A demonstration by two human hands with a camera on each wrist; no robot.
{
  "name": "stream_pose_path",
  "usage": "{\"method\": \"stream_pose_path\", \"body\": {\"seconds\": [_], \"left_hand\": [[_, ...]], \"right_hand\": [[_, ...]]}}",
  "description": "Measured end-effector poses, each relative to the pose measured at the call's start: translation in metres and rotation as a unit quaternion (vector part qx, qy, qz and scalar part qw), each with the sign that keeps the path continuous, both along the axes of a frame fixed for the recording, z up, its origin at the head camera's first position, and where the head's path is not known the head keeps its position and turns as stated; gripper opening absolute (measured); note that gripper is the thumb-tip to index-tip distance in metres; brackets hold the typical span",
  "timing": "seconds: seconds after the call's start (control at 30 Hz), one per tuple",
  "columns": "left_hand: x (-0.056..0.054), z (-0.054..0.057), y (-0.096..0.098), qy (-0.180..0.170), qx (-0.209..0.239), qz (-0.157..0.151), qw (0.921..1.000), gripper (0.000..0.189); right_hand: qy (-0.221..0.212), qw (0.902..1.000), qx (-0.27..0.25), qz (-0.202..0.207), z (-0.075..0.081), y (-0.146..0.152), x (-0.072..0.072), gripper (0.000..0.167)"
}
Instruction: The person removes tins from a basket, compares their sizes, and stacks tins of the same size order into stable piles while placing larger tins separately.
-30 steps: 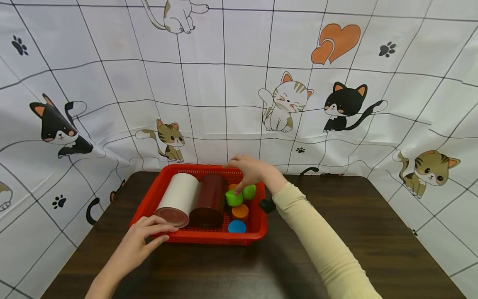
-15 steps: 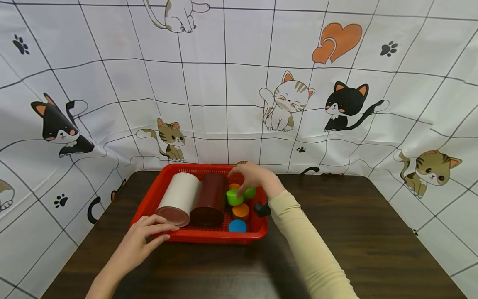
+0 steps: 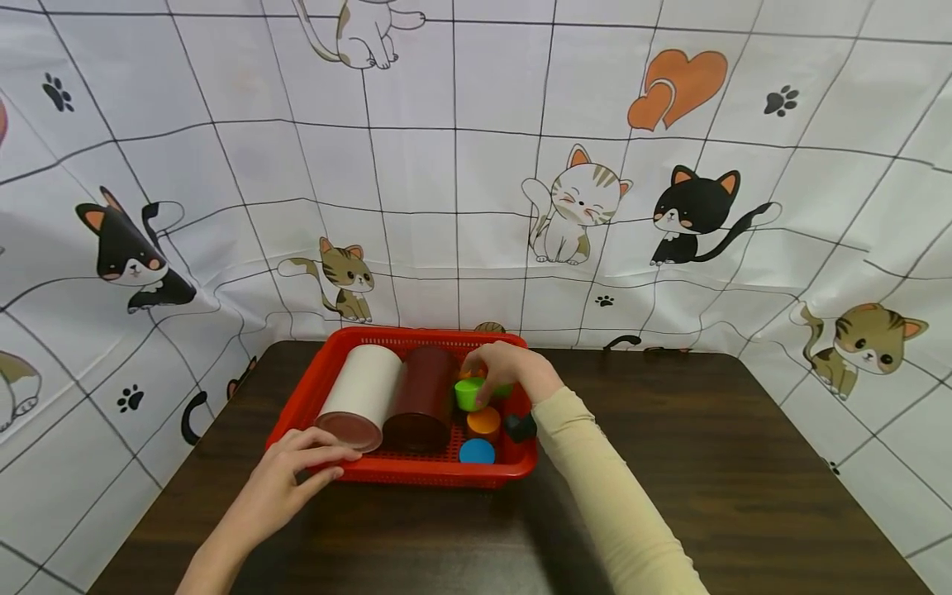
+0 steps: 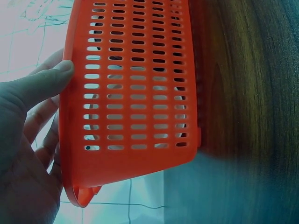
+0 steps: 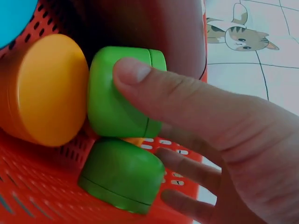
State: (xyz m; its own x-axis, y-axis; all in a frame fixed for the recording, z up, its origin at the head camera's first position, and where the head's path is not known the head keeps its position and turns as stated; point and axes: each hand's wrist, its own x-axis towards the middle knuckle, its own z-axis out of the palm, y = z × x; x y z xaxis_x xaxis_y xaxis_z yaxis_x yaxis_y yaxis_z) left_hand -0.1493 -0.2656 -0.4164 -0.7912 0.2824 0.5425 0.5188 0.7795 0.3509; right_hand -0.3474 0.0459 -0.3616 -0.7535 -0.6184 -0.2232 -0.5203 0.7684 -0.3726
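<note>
My left hand (image 3: pixel 293 475) holds the front left rim of a red perforated plastic basket (image 3: pixel 439 472). In the left wrist view its thumb (image 4: pixel 51 79) lies on the rim, fingers behind. Inside the basket's right part, my right hand (image 3: pixel 509 369) grips a small round green container (image 5: pixel 105 102). The thumb (image 5: pixel 154 86) presses its side; the index finger is mostly hidden behind it. Against it stands a second green container (image 5: pixel 124 175), with the other fingertips close by. An orange container (image 5: pixel 51 93) and a blue one (image 3: pixel 477 451) sit nearer the front.
A white cylinder (image 3: pixel 364 384) and a dark red-brown cylinder (image 3: pixel 424 388) lie side by side in the basket's left and middle. Another orange piece (image 3: pixel 472 374) shows behind the green container. The basket stands on a dark wooden table (image 3: pixel 654 463) before a cat-print curtain (image 3: pixel 491 198).
My right hand has come down lower into the basket, its fingers drawing in around the green container. The left hand has stayed on the rim. The head view has shifted slightly.
</note>
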Motion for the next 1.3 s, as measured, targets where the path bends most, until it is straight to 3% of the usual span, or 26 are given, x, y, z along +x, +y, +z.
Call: {"method": "stream_pose_path", "body": {"seconds": [0.23, 0.57, 0.83, 1.3], "left_hand": [[0.000, 0.002, 0.002, -0.006, -0.001, 0.004, 1.0000, 0.043], [-0.002, -0.001, 0.002, -0.010, -0.004, 0.003, 0.9999, 0.045], [-0.001, -0.003, 0.001, 0.009, -0.003, -0.002, 1.0000, 0.045], [0.000, -0.001, 0.002, 0.012, -0.001, -0.002, 0.9999, 0.044]], "right_hand": [[0.010, 0.9998, 0.012, 0.013, -0.002, -0.001, -0.002, 0.054], [-0.010, 0.9996, 0.022, 0.015, -0.001, -0.001, -0.003, 0.050], [-0.009, 0.9993, 0.026, 0.026, 0.001, -0.002, -0.005, 0.050], [0.004, 0.9988, 0.010, 0.048, 0.022, 0.004, -0.002, 0.050]]}}
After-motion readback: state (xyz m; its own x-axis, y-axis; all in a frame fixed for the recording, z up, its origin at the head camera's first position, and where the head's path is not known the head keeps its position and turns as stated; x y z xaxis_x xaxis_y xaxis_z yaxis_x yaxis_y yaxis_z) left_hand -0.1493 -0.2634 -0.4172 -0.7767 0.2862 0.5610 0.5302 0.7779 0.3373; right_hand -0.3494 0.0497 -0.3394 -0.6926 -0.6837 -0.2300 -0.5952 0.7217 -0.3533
